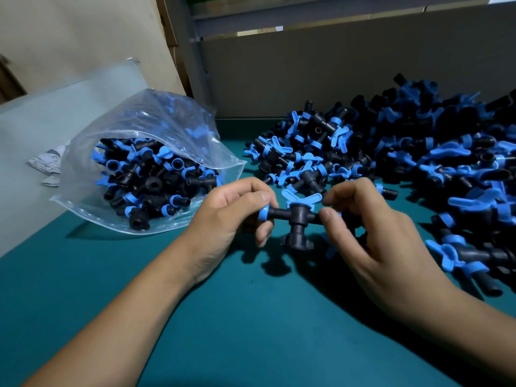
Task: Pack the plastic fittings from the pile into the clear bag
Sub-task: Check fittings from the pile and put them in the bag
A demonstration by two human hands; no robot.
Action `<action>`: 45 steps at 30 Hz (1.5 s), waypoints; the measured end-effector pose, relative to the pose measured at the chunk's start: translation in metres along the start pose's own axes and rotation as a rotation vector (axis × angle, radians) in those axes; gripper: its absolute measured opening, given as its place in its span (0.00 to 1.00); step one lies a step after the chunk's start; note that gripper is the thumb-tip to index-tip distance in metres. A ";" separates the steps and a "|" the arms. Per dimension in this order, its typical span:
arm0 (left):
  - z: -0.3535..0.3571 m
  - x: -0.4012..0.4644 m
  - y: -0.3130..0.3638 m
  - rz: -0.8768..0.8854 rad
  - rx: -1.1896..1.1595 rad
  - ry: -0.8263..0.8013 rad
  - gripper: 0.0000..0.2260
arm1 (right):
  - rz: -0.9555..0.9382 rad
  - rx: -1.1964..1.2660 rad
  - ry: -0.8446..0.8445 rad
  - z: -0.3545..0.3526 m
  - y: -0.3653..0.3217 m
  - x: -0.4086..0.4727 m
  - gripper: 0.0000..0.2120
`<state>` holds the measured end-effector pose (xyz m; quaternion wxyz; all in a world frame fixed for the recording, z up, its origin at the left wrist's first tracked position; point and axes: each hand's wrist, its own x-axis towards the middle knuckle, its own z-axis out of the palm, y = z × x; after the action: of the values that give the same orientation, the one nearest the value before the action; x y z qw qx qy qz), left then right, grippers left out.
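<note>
Both hands pinch one fitting (297, 219) above the mat (251, 317): left hand (231, 216) on one end, right hand (360, 227) on the other. We should release right and drop it deep into the bag (145, 174), left of the pile (405, 157).

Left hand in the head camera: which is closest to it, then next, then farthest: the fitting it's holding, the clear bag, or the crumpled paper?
1. The black and blue fitting, pinched in the left hand itself, with the right hand on its other end.
2. The clear bag, just to the hand's left, mouth open toward it.
3. The crumpled paper, beyond the bag, far left.
</note>
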<state>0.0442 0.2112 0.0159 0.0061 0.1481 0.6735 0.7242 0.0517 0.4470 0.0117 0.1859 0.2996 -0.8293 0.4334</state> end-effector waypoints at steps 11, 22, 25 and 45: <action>-0.008 -0.001 0.014 0.050 -0.051 0.167 0.01 | 0.043 -0.022 0.030 -0.003 0.002 0.000 0.15; -0.086 -0.002 0.020 0.105 0.678 1.214 0.07 | 0.136 -0.323 -0.021 0.004 0.008 0.005 0.15; -0.090 -0.001 0.015 0.094 0.656 1.172 0.03 | 0.149 -0.422 -0.007 0.006 0.010 0.003 0.14; -0.083 0.004 0.019 0.416 0.297 1.129 0.08 | 0.061 -0.417 -0.165 0.007 0.004 0.000 0.12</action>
<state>0.0254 0.1296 0.0308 -0.5131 -0.1304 0.6234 0.5754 0.0487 0.4434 0.0054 0.1620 0.2637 -0.9222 0.2320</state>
